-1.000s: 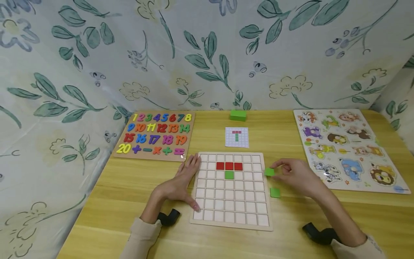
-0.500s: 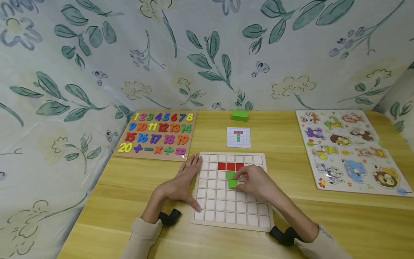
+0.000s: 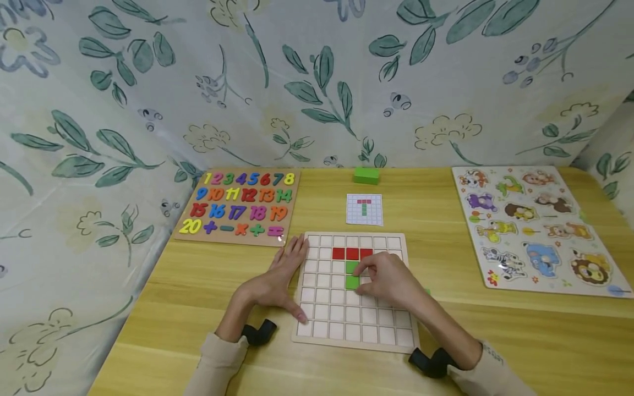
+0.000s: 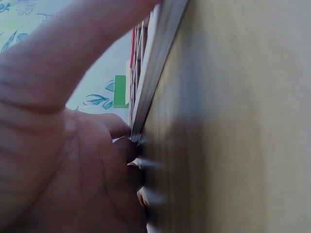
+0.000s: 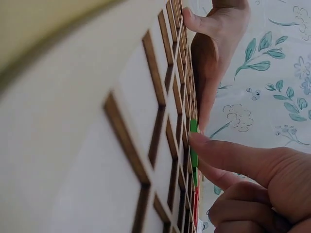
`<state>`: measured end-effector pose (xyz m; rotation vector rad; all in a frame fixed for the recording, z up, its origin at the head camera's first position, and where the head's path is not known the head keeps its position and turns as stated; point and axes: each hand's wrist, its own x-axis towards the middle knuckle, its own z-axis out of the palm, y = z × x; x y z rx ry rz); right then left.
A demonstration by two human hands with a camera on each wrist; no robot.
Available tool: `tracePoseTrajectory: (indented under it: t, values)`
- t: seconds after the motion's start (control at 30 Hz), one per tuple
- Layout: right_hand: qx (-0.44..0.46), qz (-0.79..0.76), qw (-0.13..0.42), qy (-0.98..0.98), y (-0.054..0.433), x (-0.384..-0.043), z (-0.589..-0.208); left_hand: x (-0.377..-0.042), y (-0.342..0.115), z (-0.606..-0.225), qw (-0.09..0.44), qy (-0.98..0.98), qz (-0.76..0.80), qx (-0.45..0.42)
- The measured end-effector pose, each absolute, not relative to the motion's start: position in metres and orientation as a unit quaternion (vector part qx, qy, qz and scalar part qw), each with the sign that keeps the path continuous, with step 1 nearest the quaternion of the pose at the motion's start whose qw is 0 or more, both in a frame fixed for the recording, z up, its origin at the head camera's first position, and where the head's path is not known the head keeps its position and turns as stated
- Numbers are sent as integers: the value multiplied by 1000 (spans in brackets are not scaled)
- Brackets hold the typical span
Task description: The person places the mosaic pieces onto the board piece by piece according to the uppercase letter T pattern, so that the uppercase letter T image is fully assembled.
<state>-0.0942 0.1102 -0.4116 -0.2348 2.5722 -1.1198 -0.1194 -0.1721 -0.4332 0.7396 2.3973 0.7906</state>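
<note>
A wooden grid board (image 3: 337, 344) lies in front of me. A row of three red square tiles (image 3: 352, 253) sits in its upper cells. Directly under the middle one is a green tile (image 3: 351, 267), and below that a second green tile (image 3: 352, 282), which my right hand (image 3: 393, 279) pinches at its right side between thumb and index finger. The right wrist view has the thumb (image 5: 201, 141) against this green tile (image 5: 194, 155). My left hand (image 3: 272, 286) rests spread along the board's left edge, fingers straight and thumb near the lower corner.
Another green tile (image 3: 427, 292) is mostly hidden behind my right forearm. A card with a T pattern (image 3: 364, 209) lies beyond the board, with a green block (image 3: 366, 176) behind it. A number puzzle (image 3: 235, 212) stands left, an animal puzzle (image 3: 540, 231) right.
My right hand has carried a green tile leftward from beside the board to the cell under the first green one, and it has straightened into line there. My left hand has stayed in place.
</note>
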Motion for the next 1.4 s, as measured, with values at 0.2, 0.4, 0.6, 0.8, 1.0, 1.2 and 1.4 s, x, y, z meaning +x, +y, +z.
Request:
tracePoseTrajectory:
  t: [0.2, 0.4, 0.6, 0.8, 1.0, 1.2, 1.4]
  values:
    - [-99, -410, 156, 893, 111, -95, -416, -119, -172, -432, 254, 881, 293, 273]
    - [-91, -400, 152, 899, 111, -94, -416, -120, -170, -432, 250, 881, 289, 279]
    - [-83, -388, 151, 905, 112, -93, -414, -119, -169, -431, 253, 883, 284, 276]
    - [-87, -389, 148, 905, 114, -94, -415, -120, -169, -432, 252, 882, 284, 280]
    - [-97, -400, 151, 899, 115, -96, -417, -121, -169, -433, 251, 882, 284, 280]
    - [-99, -418, 164, 888, 116, -97, -418, -120, -170, -432, 253, 882, 283, 278]
    - [-108, -432, 165, 880, 116, -96, -418, -120, -171, -432, 252, 881, 288, 278]
